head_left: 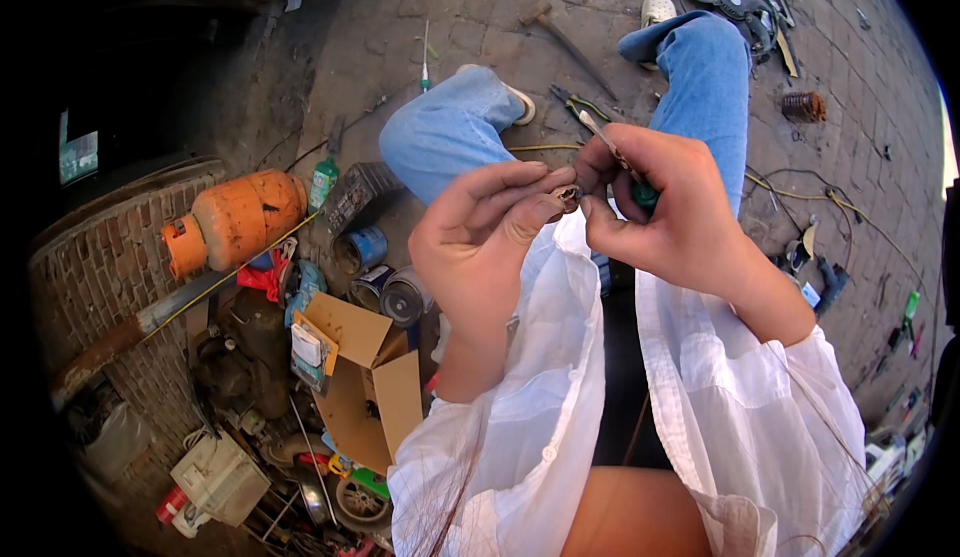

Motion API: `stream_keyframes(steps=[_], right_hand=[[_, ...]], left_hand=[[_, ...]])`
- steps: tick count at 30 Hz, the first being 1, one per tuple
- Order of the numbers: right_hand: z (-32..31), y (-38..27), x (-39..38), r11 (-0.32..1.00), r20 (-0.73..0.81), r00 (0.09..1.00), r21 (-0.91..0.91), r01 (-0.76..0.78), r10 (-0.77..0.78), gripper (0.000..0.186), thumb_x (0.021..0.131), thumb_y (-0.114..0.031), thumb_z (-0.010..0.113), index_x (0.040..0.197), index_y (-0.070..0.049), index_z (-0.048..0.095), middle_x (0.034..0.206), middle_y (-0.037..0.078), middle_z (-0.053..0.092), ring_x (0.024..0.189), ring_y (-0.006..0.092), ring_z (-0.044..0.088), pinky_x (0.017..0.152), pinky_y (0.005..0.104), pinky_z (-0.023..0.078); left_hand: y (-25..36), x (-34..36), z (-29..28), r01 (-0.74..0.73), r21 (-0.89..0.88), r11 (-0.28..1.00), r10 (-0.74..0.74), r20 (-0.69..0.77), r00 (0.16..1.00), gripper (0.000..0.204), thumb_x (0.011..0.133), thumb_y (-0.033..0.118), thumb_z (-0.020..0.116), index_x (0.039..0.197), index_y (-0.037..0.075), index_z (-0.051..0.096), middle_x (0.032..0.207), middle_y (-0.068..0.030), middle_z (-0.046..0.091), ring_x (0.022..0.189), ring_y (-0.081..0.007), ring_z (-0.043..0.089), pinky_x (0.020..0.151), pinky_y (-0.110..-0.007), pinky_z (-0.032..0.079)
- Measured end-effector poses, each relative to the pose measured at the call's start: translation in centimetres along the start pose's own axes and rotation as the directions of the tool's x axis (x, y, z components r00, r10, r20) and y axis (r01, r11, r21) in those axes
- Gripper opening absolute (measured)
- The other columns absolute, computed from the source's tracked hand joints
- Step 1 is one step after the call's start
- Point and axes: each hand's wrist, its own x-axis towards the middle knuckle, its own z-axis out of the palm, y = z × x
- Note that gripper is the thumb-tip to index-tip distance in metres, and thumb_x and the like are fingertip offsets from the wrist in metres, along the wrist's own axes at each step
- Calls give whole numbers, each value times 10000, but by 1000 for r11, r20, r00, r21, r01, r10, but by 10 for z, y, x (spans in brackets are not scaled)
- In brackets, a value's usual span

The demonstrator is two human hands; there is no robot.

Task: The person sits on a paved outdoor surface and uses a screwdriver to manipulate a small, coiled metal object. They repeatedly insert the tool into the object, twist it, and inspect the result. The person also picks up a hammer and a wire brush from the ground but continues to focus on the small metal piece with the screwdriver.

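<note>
Left hand (480, 232): pinching small brownish part (567, 198) above white shirt (535, 327), presumably for steadiness. Right hand (685, 197): curled round green-handled tool (645, 195), likely leaving fingertips usable beside the part; contact unclear. Beyond: pliers (571, 100), hammer (572, 50), on paving (470, 17).

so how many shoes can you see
2: the left shoe, partly hidden behind the bent left jeans leg, and the right shoe, beyond the right jeans leg near the top edge. Others could be hidden.
</note>
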Motion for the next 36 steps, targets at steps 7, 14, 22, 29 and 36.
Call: stream_keyframes(steps=[7,14,22,29,36], right_hand=[[-5,5,2,997,65,996,-45,70,-67,167,682,-25,642,829,3,568,686,96,597,565,198,559,537,297,468],[-9,-8,6,961,185,961,147,-232,204,85,695,-25,594,772,11,595,704,49,611,586,98,498,541,237,416],[8,21,8,915,123,973,334,-228,197,85,758,-32,617,832,9,609,755,-14,599,646,35,473,584,194,398],[27,27,10,943,134,979,275,-189,157,164,827,-87,691,939,2,610,806,-41,601,637,-11,441,570,145,350],[33,16,13,901,256,944,325,-288,209,178,830,-102,698,920,24,612,790,-25,607,651,9,467,583,165,386]], left_hand=[[-10,18,-16,157,-99,983,-145,114,983,243,799,-5,686,996,-49,550,864,-204,682,770,-209,681,668,-296,567],[-27,21,-17,225,-262,938,-195,133,972,254,825,26,674,1014,-14,510,807,-156,678,694,-194,667,596,-288,544],[-35,20,-23,221,-259,940,-205,86,975,197,868,51,637,1026,-15,539,874,-166,677,764,-208,677,693,-306,582],[-31,10,-39,128,-261,957,-129,12,992,218,860,38,636,1043,-22,534,926,-195,678,837,-230,676,754,-344,573],[-30,-2,-37,34,-383,923,-68,-75,995,230,863,44,637,1067,6,537,951,-192,681,830,-189,660,692,-266,503]])
